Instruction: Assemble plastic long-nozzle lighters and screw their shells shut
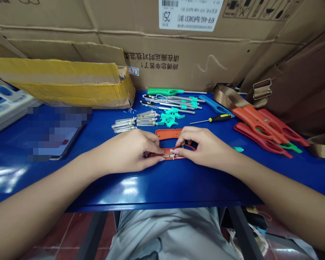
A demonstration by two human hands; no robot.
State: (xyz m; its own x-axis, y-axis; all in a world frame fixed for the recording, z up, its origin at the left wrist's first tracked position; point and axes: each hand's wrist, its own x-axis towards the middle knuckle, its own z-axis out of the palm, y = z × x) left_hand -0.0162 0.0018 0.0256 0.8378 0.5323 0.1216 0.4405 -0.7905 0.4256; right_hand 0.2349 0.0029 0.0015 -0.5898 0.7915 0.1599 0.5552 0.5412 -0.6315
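My left hand pinches the left end of an orange lighter half-shell near the table's front. Fingers of my right hand close on its right part, over small white wires and a clear part seated inside. What exactly the fingertips grip is partly hidden. Just behind lies a second orange half-shell, its hollow side up. Beyond it are teal trigger pieces, clear fuel tanks and several metal lighter tubes with wires.
A yellow-handled screwdriver lies right of the teal pieces. Orange and red lighter shells pile up at the right. A taped cardboard box and a phone are at left. A large carton walls off the back.
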